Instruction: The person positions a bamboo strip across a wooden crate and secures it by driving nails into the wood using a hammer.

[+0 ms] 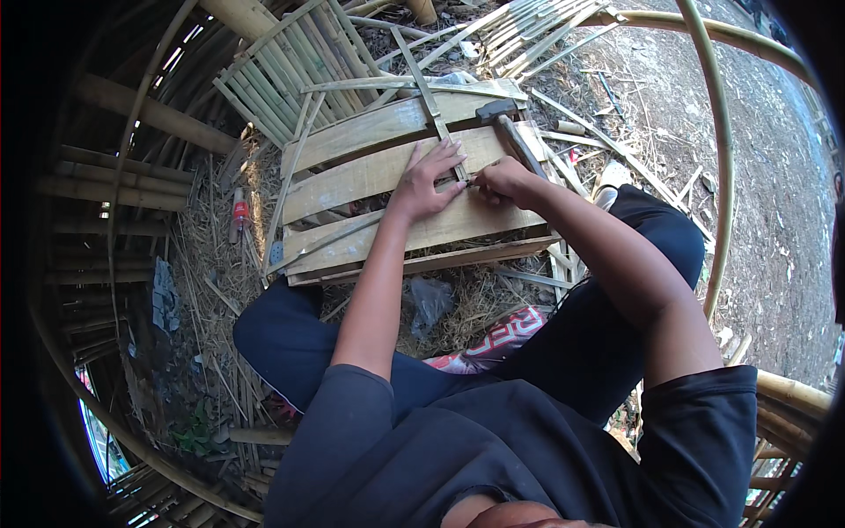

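- Hands met over a low wooden pallet [370, 176] that served as the tabletop, in front of the seated person's knees.
- Left hand [429, 180] lay flat with fingers spread, pressing a thin bamboo strip [429, 99] down against the planks; the strip ran away from the hand toward the far edge of the pallet.
- Right hand [502, 182] was curled closed, fingertips pinching a small slim tool whose tip met the strip just beside the left fingers; what kind of tool it was could not be made out.
- A hammer [508, 128] rested on the pallet just beyond the right hand, its dark head pointing away.
- A woven bamboo panel [295, 66] lay beyond the pallet on the left, and a bundle of split slats [537, 31] lay further off on the right.
- A long curved bamboo pole [723, 150] arched along the right side over the bare ground.
- A small red-and-white object [239, 211] sat in the dry straw left of the pallet.
- A crumpled grey plastic bag [429, 299] lay between the knees, near a red printed cloth [506, 333].
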